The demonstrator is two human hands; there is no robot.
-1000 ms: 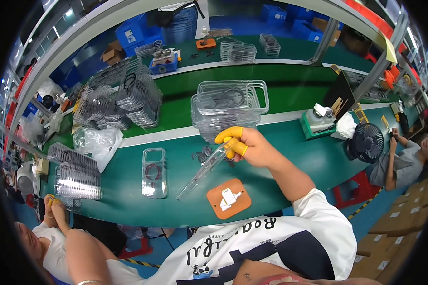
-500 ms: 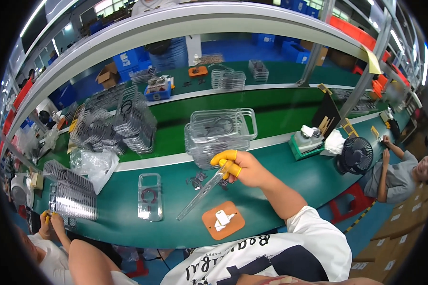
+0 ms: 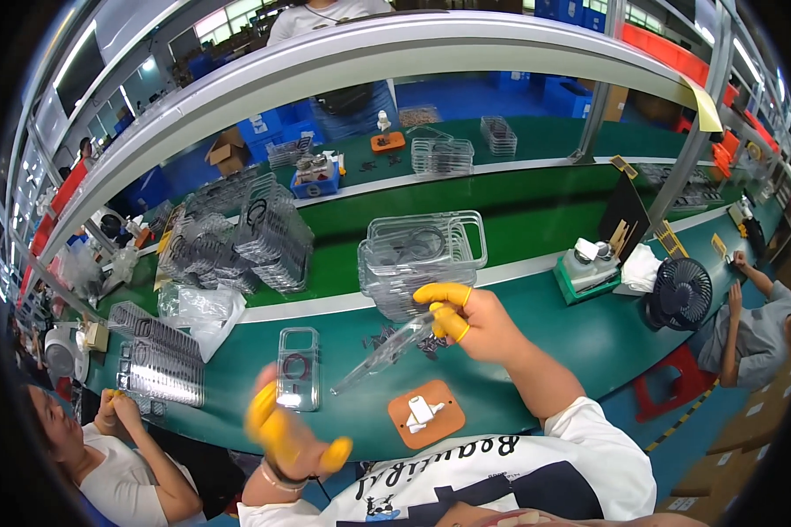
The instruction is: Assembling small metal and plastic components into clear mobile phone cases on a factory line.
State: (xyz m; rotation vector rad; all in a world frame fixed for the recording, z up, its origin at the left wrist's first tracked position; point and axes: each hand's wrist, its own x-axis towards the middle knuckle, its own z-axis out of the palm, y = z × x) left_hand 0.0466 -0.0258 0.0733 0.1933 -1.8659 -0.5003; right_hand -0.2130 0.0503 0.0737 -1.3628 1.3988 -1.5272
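My right hand, with yellow finger cots, pinches a clear phone case by one end. The case hangs tilted above the bench, its other end toward the lower left. My left hand, also in yellow finger cots, is blurred; its thumb and fingers are apart and nothing shows between them. It is in front of another clear case with a dark ring, lying flat. Beneath the held case sit small dark pieces. An orange pad with a white fitting lies near the bench's front edge.
Stacked clear cases stand beyond my right hand; more stacks and a plastic bag are to the left. A green basket and black fan stand right. Co-workers sit at both sides. A metal beam crosses overhead.
My left hand has come into view from the lower edge, with fingers apart. The case in my right hand has turned to show more of its face. The whole view has shifted slightly.
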